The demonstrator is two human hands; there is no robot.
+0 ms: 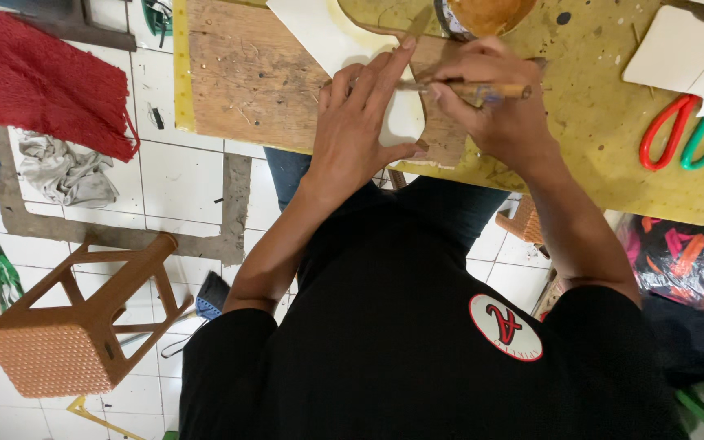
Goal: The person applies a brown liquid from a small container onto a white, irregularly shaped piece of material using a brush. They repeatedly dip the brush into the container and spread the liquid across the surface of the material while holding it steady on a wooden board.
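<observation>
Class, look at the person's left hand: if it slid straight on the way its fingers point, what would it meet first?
Probably the round brown bowl: the left hand points up the board toward it over a white sheet. Heights are unclear.

Bare wood on the counter [238,73] left of the left hand [360,122]: open passage there. Ahead of both hands, blocked by a glue bowl [486,12] and white sheet [319,33]. Right of the right hand [490,106], a free yellowish stretch, then scissors [682,130] and a white piece [682,53] near the edge. Near edge closed off by the body.
</observation>
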